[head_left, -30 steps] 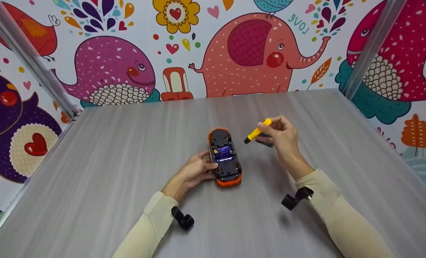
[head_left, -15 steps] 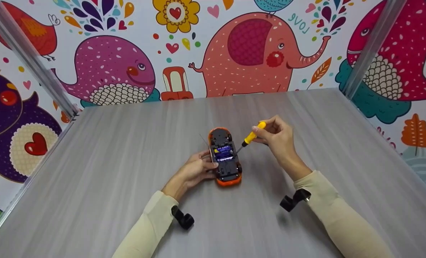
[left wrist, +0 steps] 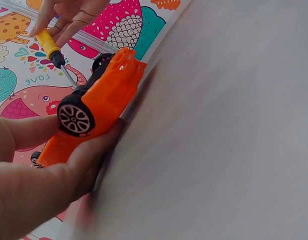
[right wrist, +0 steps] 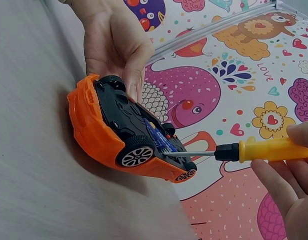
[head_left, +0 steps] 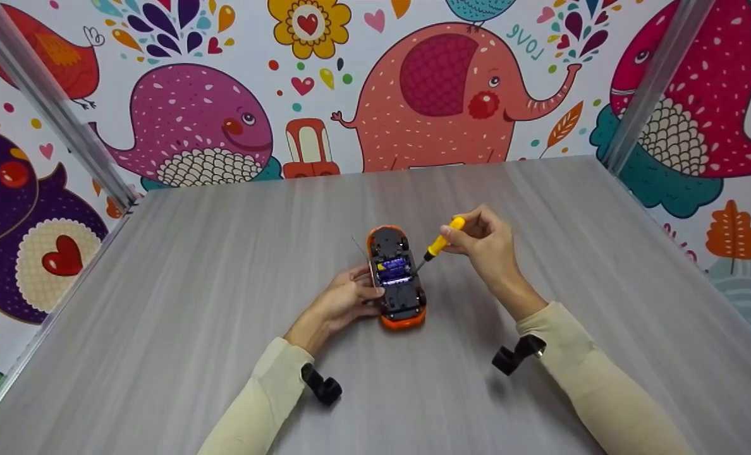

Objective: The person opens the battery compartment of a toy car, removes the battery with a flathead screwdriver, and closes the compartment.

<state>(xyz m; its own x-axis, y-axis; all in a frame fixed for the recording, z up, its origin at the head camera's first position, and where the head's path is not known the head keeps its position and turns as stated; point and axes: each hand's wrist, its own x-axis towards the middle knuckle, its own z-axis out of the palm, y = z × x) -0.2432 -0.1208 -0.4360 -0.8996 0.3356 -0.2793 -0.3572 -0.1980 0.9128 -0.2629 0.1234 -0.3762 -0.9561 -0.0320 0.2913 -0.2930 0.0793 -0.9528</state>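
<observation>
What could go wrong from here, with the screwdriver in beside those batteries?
The screwdriver reaches in beside the uncovered batteries; a slip might scrape one. Prying could also make a battery pop out, as no cover shows over them. The left hand grips the upturned toy car from one side, so a push from the right hand may twist it.

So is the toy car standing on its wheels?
No, the orange toy car is upside down, with its black underside and the batteries in it facing up.
</observation>
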